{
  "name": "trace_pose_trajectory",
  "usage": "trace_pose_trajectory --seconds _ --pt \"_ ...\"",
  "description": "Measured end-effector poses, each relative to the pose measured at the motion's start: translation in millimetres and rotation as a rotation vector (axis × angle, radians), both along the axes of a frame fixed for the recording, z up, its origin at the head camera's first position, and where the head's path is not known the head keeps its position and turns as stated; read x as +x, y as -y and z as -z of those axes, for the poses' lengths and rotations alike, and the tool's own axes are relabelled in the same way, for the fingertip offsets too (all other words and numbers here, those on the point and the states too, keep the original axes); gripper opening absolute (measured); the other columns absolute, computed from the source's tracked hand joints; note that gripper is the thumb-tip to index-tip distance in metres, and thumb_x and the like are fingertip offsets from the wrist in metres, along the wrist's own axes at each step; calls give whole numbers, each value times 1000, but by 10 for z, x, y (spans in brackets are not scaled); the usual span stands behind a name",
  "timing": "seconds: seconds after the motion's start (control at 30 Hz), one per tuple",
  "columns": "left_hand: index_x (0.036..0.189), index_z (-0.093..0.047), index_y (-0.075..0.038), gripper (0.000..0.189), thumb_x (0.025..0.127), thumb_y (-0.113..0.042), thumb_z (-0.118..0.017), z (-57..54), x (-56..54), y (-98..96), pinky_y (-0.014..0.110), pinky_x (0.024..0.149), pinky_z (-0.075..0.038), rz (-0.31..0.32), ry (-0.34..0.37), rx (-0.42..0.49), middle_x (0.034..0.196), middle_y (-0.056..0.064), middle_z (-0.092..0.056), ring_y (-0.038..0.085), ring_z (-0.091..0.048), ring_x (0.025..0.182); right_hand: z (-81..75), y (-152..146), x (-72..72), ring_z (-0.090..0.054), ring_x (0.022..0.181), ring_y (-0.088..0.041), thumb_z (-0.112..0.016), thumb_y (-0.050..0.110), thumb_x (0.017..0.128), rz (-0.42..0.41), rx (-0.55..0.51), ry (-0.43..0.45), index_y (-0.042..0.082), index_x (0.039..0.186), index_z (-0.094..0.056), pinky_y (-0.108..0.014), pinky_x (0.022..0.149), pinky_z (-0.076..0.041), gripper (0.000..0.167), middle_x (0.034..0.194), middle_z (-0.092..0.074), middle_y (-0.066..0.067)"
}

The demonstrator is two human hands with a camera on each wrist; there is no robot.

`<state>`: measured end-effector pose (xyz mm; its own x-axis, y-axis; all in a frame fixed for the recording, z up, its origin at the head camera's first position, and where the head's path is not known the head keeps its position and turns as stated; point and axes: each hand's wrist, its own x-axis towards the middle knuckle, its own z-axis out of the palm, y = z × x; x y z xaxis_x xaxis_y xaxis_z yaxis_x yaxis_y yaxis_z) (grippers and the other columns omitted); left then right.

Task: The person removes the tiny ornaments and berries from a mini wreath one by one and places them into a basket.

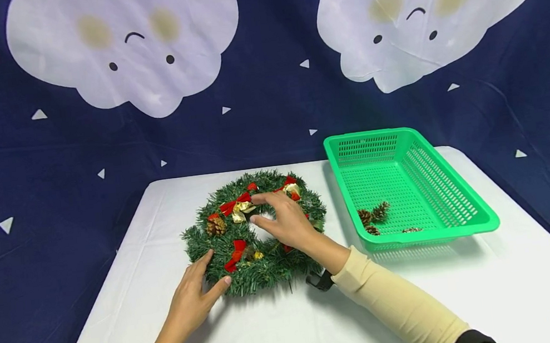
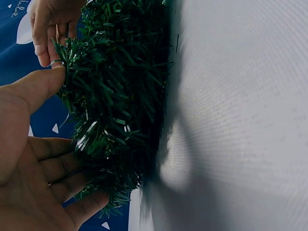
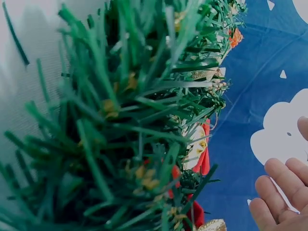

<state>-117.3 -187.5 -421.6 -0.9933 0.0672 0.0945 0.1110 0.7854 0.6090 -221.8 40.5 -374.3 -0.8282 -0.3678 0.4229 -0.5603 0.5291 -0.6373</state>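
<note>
A green Christmas wreath [image 1: 268, 275] lies on the white table, trimmed with red bows, gold ornaments and a pinecone [image 1: 216, 226]. My left hand [image 1: 192, 297] is at its near left edge, thumb and fingers spread; in the left wrist view the fingertips meet the green needles [image 2: 115, 82]. Over the wreath's middle reaches my right hand [image 1: 288, 223], thumb and fingers apart, close to a red bow with gold trim [image 1: 240, 210]. Nothing shows between its fingers. The right wrist view has the relaxed right fingers [image 3: 276, 192] beside the wreath's decorated face.
A green plastic basket [image 1: 427, 235] stands to the right of the wreath, with several pinecones [image 1: 381, 212] in its near left corner. Behind the table [image 1: 133, 309] hangs a dark blue cloth [image 1: 289, 114] with white clouds and triangles.
</note>
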Motion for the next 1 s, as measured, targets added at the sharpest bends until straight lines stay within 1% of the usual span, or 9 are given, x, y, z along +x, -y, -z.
trace_pose_trajectory --seconds 0.1,0.23,0.33,0.47,0.57,0.77,1.0 --pt "148 -31 -11 78 88 -51 -60 -3 -5 -1 67 102 -32 1 -5 3 148 21 -37 44 -34 135 -11 27 -19 -53 122 -23 -68 30 87 -4 -6 14 12 127 -57 -47 104 -42 45 122 -65 -2" --pt "148 -31 -11 77 88 -50 -60 -1 -9 -5 67 102 -33 5 -12 1 148 21 -38 44 -35 135 -11 86 -42 -53 123 -23 -67 31 88 -4 0 44 12 129 -56 -46 107 -39 46 122 -64 -2" --pt "148 -31 -11 77 87 -49 -61 6 -9 -7 66 101 -33 5 -10 3 148 21 -38 44 -35 135 -5 143 -49 -54 121 -23 -66 32 88 -4 0 75 14 130 -55 -46 102 -43 47 123 -63 -2" --pt "148 -31 -11 78 87 -49 -61 8 -10 -9 66 101 -33 3 -4 8 148 21 -38 44 -35 135 -6 221 -49 -52 123 -23 -66 31 88 -5 0 106 15 131 -55 -47 103 -42 47 126 -62 -1" --pt "148 -31 -10 78 87 -49 -61 5 -10 -9 66 101 -34 2 -5 7 147 22 -39 44 -36 134 -4 267 -48 -52 123 -22 -66 32 88 -5 17 114 15 131 -55 -46 103 -43 47 128 -62 0" --pt "148 -32 -10 78 87 -49 -61 -4 -4 -3 66 100 -34 2 -6 3 147 21 -39 43 -36 134 19 338 -41 -53 119 -18 -66 35 88 -13 56 99 16 131 -54 -43 99 -45 49 127 -61 1" --pt "148 -31 -11 79 87 -51 -60 -16 -1 -3 66 101 -34 0 12 7 148 21 -38 43 -36 134 32 454 -48 -55 117 -18 -65 36 89 -18 68 127 18 133 -54 -41 96 -48 49 127 -61 1"
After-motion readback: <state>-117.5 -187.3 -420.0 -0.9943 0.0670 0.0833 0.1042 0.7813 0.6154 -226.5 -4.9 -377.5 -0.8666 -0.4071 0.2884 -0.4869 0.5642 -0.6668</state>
